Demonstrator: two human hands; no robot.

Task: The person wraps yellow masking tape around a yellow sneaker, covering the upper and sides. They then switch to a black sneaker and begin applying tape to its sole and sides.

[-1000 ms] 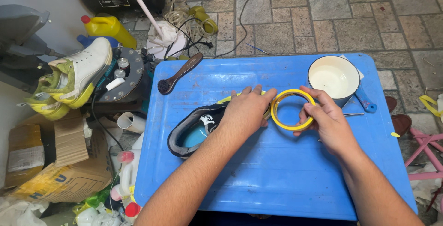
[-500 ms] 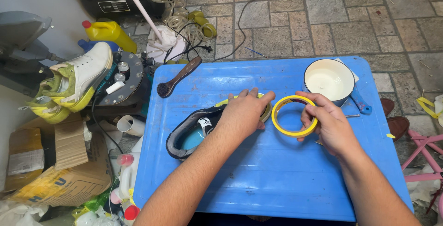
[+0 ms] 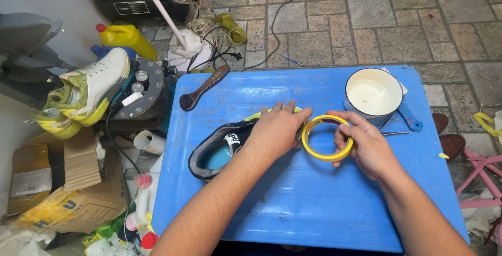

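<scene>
A dark shoe [image 3: 219,149] lay on its side on the blue worktop [image 3: 314,204]. The left hand [image 3: 277,128] pressed flat on its front end, while the right hand [image 3: 366,146] gripped a yellow tape roll [image 3: 327,138] just beside it. This looked like masking the shoe; pulling tape would call for steady tension. A white pot [image 3: 372,91] stood behind.

Both hands [image 3: 277,128] [image 3: 366,146] forward, fingers curled.
</scene>
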